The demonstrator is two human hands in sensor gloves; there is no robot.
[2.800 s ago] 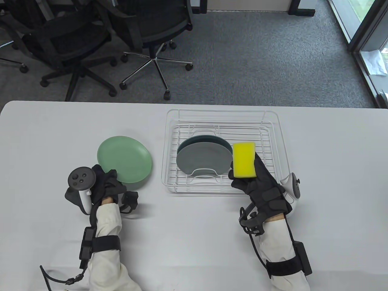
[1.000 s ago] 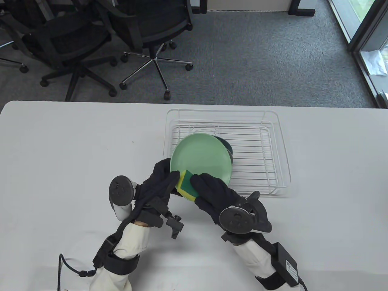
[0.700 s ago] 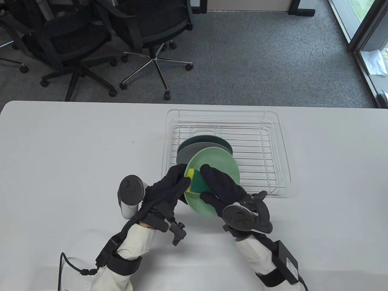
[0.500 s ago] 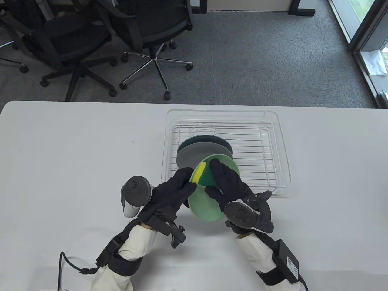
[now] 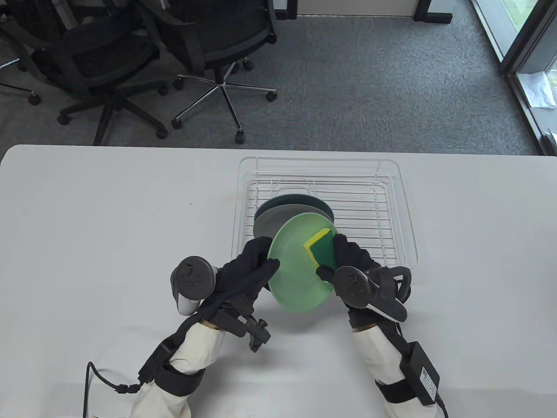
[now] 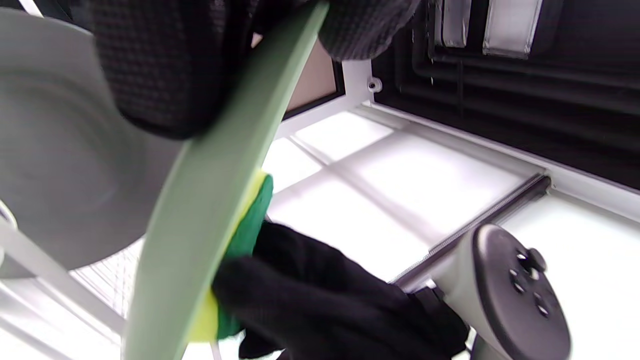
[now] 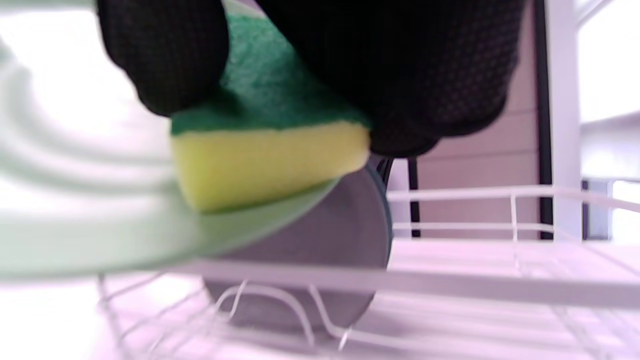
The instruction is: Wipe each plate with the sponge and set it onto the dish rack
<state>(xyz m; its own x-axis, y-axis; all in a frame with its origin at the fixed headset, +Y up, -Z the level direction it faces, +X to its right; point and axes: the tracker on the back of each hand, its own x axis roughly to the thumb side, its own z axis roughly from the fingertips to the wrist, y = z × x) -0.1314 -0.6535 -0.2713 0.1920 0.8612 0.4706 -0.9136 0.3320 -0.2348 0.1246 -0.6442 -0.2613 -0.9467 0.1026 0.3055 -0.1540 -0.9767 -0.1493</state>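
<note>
My left hand (image 5: 250, 272) grips the left rim of a light green plate (image 5: 291, 270), held tilted above the table in front of the dish rack (image 5: 324, 167). The plate's edge (image 6: 200, 210) runs between my left fingers (image 6: 160, 75). My right hand (image 5: 343, 261) holds a yellow-and-green sponge (image 5: 321, 249) pressed against the plate's right upper face; the sponge (image 7: 260, 150) lies yellow side down on the plate (image 7: 100, 230). A grey plate (image 5: 267, 224) and a dark teal plate (image 5: 300, 201) stand in the rack behind.
The white wire dish rack fills the table's middle right; its right half holds no plates. Office chairs (image 5: 209, 48) stand on the carpet beyond the table's far edge. A glass door (image 5: 531, 52) is at the far right.
The left hand lifted the green plate from the table's left and brought it before the rack. The right hand's sponge has slid across the plate's face from left to right.
</note>
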